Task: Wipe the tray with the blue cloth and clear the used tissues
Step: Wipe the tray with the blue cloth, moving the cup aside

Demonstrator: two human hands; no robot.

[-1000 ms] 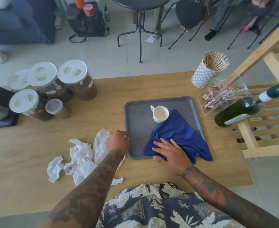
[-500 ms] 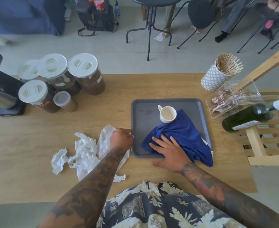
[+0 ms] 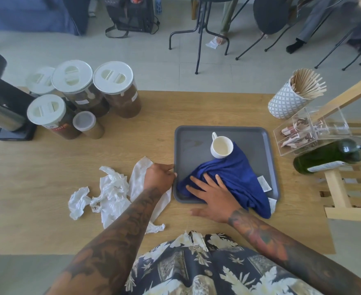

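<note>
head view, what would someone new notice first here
Most likely the blue cloth bunched on the grey tray at the table's middle, with the right hand pressed flat on it and a white cup touching its far edge. Next, the left hand gripping the tray's left rim, with crumpled white tissues strewn on the wood just left of it.

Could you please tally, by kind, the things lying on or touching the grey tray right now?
Cup: 1
Blue cloth: 1
Small white packets: 2
Hands, left hand holding the tray edge, right hand pressing the cloth: 2
Total: 6
</note>
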